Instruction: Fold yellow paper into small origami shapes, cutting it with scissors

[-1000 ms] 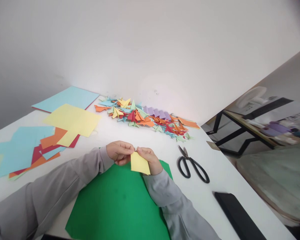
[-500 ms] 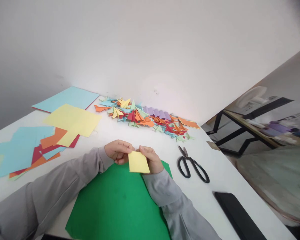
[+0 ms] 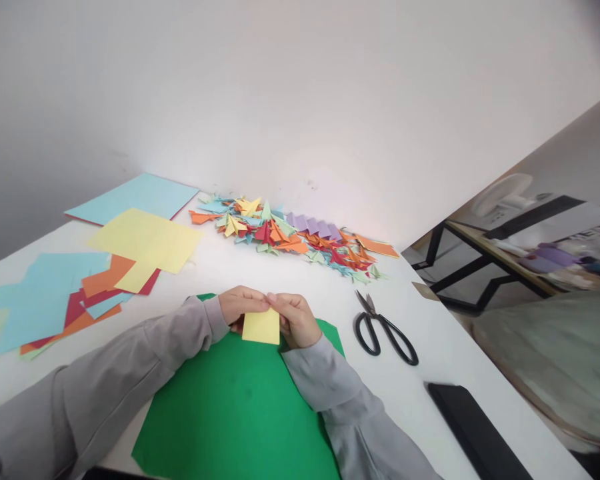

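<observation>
Between my two hands is a small piece of yellow paper (image 3: pixel 261 328), held above a green sheet (image 3: pixel 230 407) that lies on the table. My left hand (image 3: pixel 241 306) pinches its upper left part, thumb and fingers closed. My right hand (image 3: pixel 297 321) grips the upper right corner, and its thumb tip nearly meets the left fingers. The paper's far side is hidden from me, so I cannot tell whether it is folded. Black-handled scissors (image 3: pixel 380 327) lie to the right of my right hand, blades slightly apart.
Many small folded paper planes (image 3: pixel 275 233) are heaped along the wall. On the left lie cut coloured papers (image 3: pixel 40 293), a yellow sheet (image 3: pixel 140 237) and a light blue sheet (image 3: pixel 135 197). A black flat object (image 3: pixel 470 423) rests at the right edge of the white table (image 3: pixel 220 267).
The yellow paper has shifted left and sits straighter. My left hand has moved right over its top edge, and the two hands are now closer together.
</observation>
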